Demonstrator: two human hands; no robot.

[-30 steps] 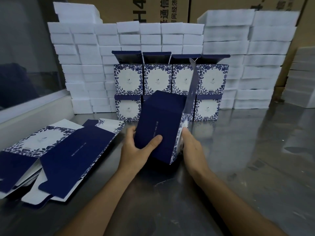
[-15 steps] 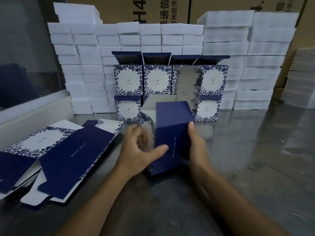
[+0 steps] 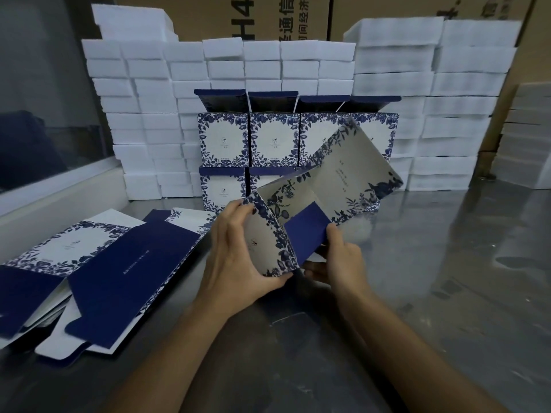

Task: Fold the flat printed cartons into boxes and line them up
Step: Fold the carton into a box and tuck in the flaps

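Note:
A half-formed blue-and-white floral carton (image 3: 301, 216) is held tilted above the metal table (image 3: 447, 278), its open top facing away with the long lid flap sticking up to the right. My left hand (image 3: 238, 254) grips its floral front face and lower corner. My right hand (image 3: 340, 257) pinches the navy side panel from the right. Folded boxes (image 3: 274, 138) stand in two stacked rows behind, lids open. Flat cartons (image 3: 98, 263) lie in a loose pile at the left.
White foam blocks (image 3: 143, 120) are stacked in walls behind and to both sides of the folded boxes, with brown shipping cartons (image 3: 268, 16) behind them. A window ledge (image 3: 59, 201) runs along the left.
The carton has been turned in both hands: the navy panel that faced me has swung right, and the floral face and open lid flap now show.

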